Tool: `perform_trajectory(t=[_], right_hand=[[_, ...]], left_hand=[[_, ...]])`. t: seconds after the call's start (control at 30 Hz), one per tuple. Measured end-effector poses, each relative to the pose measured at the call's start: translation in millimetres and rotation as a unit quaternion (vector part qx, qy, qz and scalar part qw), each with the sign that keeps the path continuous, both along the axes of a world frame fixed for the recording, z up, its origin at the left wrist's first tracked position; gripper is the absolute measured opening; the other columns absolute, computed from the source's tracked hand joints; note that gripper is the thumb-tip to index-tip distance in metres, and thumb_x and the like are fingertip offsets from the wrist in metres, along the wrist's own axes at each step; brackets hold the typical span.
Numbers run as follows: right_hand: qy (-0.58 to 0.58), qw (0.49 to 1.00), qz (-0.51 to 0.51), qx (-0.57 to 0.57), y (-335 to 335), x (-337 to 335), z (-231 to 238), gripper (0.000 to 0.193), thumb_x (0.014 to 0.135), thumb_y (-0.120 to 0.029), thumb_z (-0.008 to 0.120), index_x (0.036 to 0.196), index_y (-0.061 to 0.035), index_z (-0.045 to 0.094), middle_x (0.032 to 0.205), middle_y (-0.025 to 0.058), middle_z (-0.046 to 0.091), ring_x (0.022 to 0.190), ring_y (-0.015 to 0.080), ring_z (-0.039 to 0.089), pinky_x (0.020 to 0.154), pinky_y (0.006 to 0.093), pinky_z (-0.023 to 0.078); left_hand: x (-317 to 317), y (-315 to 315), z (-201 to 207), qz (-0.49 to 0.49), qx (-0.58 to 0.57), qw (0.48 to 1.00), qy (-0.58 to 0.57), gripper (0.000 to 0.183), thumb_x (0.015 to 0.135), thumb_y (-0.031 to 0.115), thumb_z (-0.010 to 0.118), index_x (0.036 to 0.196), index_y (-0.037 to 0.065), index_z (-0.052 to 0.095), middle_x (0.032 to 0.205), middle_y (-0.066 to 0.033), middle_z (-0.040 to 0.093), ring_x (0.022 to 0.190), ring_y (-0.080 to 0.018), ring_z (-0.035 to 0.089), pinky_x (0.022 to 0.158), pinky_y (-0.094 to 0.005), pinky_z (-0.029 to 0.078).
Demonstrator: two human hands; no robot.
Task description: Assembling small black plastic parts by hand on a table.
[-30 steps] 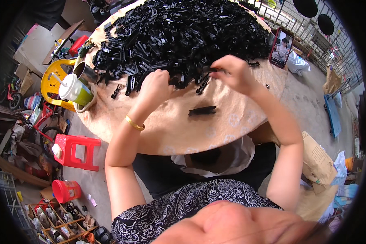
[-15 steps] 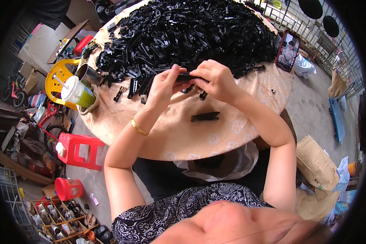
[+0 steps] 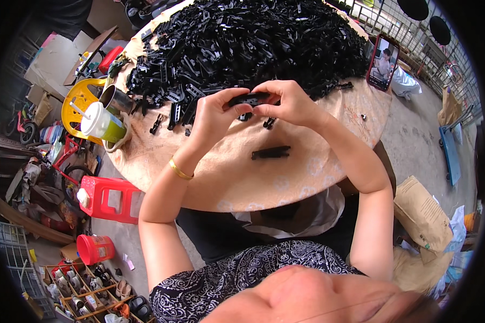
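Between both hands I hold a long black plastic part (image 3: 249, 99) level, just in front of a large heap of black plastic parts (image 3: 248, 46). My left hand (image 3: 219, 110) pinches its left end between thumb and fingers. At the other end, my right hand (image 3: 285, 105) grips it the same way, index finger along the top and thumb below. A separate dark part (image 3: 271, 153) lies on the tablecloth nearer to me. A few small black pieces (image 3: 269, 123) rest below my hands, partly behind the fingers.
The round table's patterned cloth (image 3: 215, 188) carries the heap. A phone (image 3: 383, 63) stands at its right edge. On the left are a lidded cup with a straw (image 3: 98, 121), a metal cup (image 3: 113, 98) and a yellow chair (image 3: 76, 107). A red stool (image 3: 105, 198) and red bucket (image 3: 95, 249) stand below.
The part in my hands has been turned so that more of its face shows. My right fingers have shifted from covering its end to holding it by the edges.
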State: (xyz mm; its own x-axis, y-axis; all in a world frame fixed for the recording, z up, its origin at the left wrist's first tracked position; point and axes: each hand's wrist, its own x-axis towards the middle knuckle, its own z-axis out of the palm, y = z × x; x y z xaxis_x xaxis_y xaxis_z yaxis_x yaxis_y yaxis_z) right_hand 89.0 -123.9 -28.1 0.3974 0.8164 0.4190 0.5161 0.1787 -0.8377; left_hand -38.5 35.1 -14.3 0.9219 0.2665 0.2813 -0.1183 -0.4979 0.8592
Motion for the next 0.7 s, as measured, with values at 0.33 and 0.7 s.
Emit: perform_trajectory(t=[0.33, 0.7], right_hand=[[-0.001, 1.0, 0.012, 0.005, -7, -1, 5, 0.024, 0.076, -0.01, 0.072, 0.095, 0.0031, 0.067, 0.081, 0.0112, 0.068, 0.07, 0.0115, 0.062, 0.063, 0.0243, 0.05], [-0.123, 0.979, 0.097, -0.128, -23, 28, 18, 0.018, 0.076, -0.015, 0.07, 0.091, -0.006, 0.071, 0.086, 0.0117, 0.065, 0.083, 0.0222, 0.062, 0.073, 0.0299, 0.05]], left_hand=[[-1, -3, -1, -0.001, 0.038, 0.999, -0.016, 0.027, 0.076, 0.001, 0.072, 0.103, -0.002, 0.065, 0.083, -0.0038, 0.068, 0.072, -0.0055, 0.062, 0.064, -0.0178, 0.049], [-12, -15, 3, -0.181, 0.133, 0.96, 0.167, 0.033, 0.072, 0.019, 0.076, 0.101, 0.005, 0.068, 0.08, -0.0059, 0.065, 0.07, -0.012, 0.057, 0.065, -0.0273, 0.046]])
